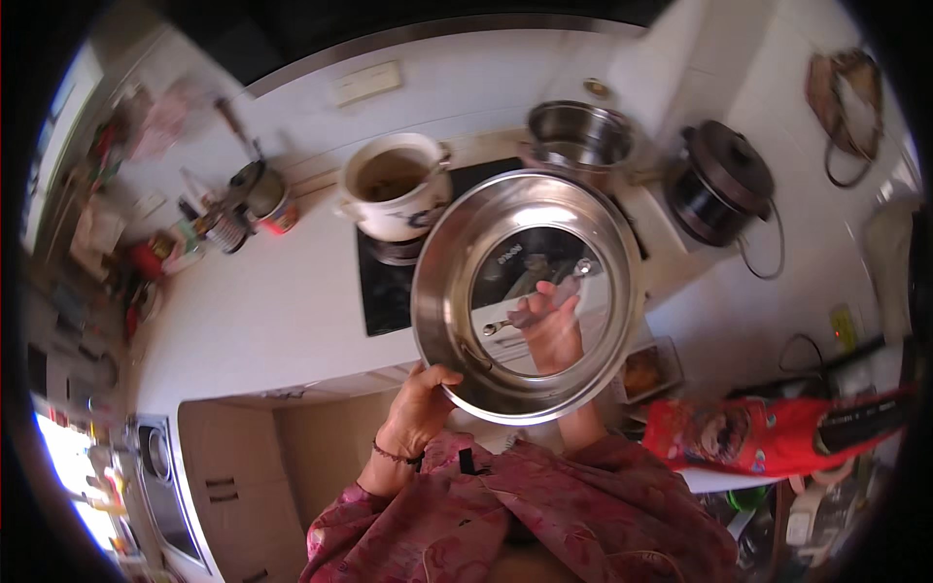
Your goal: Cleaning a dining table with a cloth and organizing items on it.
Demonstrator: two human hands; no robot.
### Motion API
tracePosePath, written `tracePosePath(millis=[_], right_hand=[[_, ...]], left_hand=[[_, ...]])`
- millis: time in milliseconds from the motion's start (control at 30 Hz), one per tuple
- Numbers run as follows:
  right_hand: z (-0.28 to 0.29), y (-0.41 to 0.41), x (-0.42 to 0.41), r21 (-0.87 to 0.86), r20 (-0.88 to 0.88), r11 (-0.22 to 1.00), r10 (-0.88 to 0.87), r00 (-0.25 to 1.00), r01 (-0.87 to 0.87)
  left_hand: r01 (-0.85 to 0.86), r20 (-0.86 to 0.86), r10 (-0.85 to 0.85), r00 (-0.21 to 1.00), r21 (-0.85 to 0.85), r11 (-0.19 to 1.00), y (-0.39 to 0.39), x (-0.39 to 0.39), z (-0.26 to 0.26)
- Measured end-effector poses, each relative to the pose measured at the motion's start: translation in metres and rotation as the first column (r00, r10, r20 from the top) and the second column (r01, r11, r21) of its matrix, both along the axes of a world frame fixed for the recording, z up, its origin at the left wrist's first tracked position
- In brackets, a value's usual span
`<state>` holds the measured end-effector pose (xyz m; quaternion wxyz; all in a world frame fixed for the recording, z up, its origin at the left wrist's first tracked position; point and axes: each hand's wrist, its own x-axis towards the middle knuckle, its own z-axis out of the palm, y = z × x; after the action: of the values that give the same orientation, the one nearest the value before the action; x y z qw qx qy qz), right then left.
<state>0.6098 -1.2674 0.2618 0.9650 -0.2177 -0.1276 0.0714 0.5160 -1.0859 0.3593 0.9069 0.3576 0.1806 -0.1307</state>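
Note:
A wide metal-rimmed lid with a round glass centre (612,335) is held up over the front of the counter, its underside facing the camera. My left hand (425,401) grips its lower left rim, thumb on the inner side. Through the glass, my right hand (555,328) shows behind the lid, its fingers around the lid's handle (536,315). Beyond the lid, a white ceramic pot (393,218) without a cover stands on the black cooktop (386,299), with something dark inside. An open stainless steel pot (579,138) stands behind the lid at the back.
A dark lidded electric cooker (718,182) stands at the back right, its cord beside it. Utensil holders (226,229) and a small pot (256,188) are at the left. A food container (649,372) and a red printed bag (729,437) lie at the right. A range hood (452,40) spans the top.

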Motion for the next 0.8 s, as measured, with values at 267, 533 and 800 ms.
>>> tracePosePath(millis=[267, 533, 800], right_hand=[[0.012, -0.140, -0.039, 0.146, 0.077, 0.978, -0.162, 0.984, 0.150], [-0.051, -0.147, -0.034, 0.072, 0.113, 0.936, -0.350, 0.930, 0.344], [0.034, 0.000, -0.065, 0.157, -0.141, 0.972, -0.155, 0.978, 0.176]], left_hand=[[0.482, -0.022, -0.482, 0.876, 0.007, 0.876, -0.117, 0.019, -0.013], [0.555, -0.042, -0.554, 0.832, 0.048, 0.830, -0.101, -0.021, -0.012], [0.023, 0.013, -0.028, 1.000, 0.274, 0.962, 0.110, -0.141, -0.041]])
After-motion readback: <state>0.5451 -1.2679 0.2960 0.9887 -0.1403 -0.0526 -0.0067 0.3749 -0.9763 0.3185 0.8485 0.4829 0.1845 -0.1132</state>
